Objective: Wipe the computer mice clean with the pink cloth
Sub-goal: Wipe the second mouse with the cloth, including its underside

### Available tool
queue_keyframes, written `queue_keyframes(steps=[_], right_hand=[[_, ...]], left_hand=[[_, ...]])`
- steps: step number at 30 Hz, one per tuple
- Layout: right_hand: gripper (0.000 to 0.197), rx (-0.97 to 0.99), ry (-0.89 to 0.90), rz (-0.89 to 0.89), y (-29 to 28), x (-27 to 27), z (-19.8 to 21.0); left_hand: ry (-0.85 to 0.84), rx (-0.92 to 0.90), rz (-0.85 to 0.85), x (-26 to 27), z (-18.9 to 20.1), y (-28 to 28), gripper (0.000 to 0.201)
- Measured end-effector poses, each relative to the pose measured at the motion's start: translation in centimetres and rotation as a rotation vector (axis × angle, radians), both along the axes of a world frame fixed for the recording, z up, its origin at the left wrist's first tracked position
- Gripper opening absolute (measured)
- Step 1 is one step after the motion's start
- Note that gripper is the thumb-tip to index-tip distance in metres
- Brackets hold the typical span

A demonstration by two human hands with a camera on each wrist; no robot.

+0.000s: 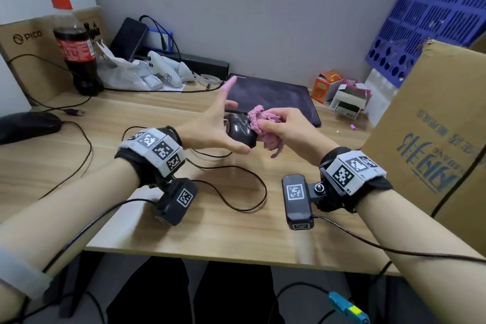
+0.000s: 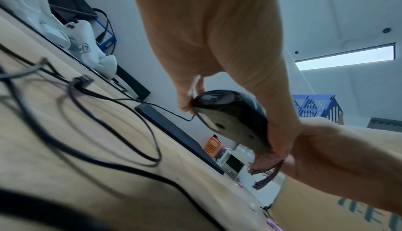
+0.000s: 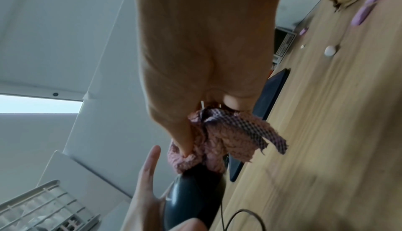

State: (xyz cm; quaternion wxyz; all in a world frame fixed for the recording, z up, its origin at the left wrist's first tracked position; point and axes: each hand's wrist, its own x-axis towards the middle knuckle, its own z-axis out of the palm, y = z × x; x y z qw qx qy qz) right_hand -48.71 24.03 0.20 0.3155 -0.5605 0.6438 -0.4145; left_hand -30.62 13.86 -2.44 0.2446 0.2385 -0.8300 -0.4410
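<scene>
My worry was the mouse slipping: I had it lifted off the desk, pinched only end to end, and a hard push from the cloth or a tug from its trailing cable could have knocked it loose. My left hand gripped it between thumb and a curled finger, the forefinger sticking straight out and touching nothing. My right hand was closed around the bunched cloth, thumb pressing it onto the mouse's top, while a second mouse lay well apart at the left.
</scene>
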Motion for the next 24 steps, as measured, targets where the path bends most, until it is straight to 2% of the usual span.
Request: queue_keyframes(steps=[6, 9, 12, 13, 15, 16, 17, 20, 24], right_hand=[[0.013, 0.017, -0.175, 0.036, -2.0, 2.0, -0.4], [0.014, 0.024, -0.248, 0.043, -3.1, 3.1, -0.4], [0.015, 0.028, -0.289, 0.05, -3.9, 4.1, -0.1], [0.016, 0.025, -0.29, 0.051, -4.2, 4.4, 0.0], [0.018, 0.011, -0.277, 0.046, -4.5, 4.7, 0.1], [0.018, 0.004, -0.272, 0.043, -4.7, 4.8, 0.1], [0.016, -0.001, -0.268, 0.042, -4.8, 4.9, 0.1], [0.013, -0.019, -0.259, 0.051, -5.0, 5.2, 0.1], [0.012, -0.071, -0.205, 0.028, -4.7, 5.2, 0.6]], left_hand=[[0.208, 0.225, 0.036, 2.6, -0.4, -1.6, 0.138], [0.348, 0.41, 0.083, 3.3, -1.1, -2.1, 0.133], [0.459, 0.604, 0.094, 3.4, -1.4, -2.4, 0.137], [0.483, 0.648, 0.078, 3.4, -1.3, -2.4, 0.127], [0.515, 0.735, 0.057, 3.4, -1.2, -2.5, 0.087], [0.523, 0.791, 0.059, 3.4, -1.2, -2.6, 0.074], [0.523, 0.838, 0.064, 3.4, -1.2, -2.5, 0.069], [0.526, 0.911, 0.092, 3.3, -1.0, -2.3, 0.082], [0.63, 0.996, 0.132, 3.3, -0.6, -1.8, 0.062]])
